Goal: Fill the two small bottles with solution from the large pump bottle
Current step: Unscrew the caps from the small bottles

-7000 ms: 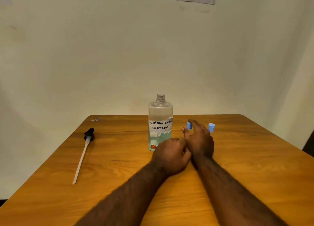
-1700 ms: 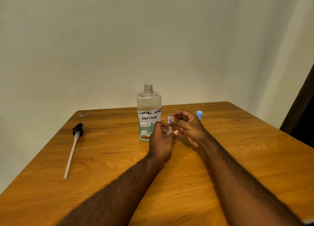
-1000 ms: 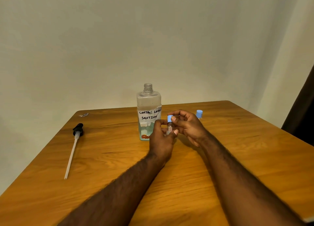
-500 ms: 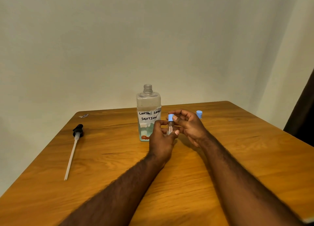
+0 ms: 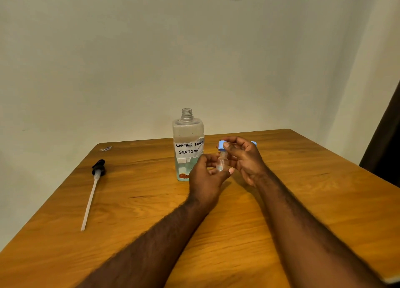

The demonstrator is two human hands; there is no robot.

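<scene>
Plainly, two hands met above the orange-brown wooden table [image 5: 307, 186]. The left hand [image 5: 205, 178] curled fingers and thumb round one small clear plastic bottle [image 5: 221, 164], held upright, while the right hand [image 5: 245, 159] pinched the pale blue round cap [image 5: 221, 146] at that bottle's top. One large clear square-shouldered bottle [image 5: 187, 134] with a handwritten white label stood open-necked just behind the left hand. A second blue cap [image 5: 254, 143] peeked from behind the right hand; what lay under it was hidden. One black pump head with a long white tube [image 5: 94, 180] lay well apart, to the left.
</scene>
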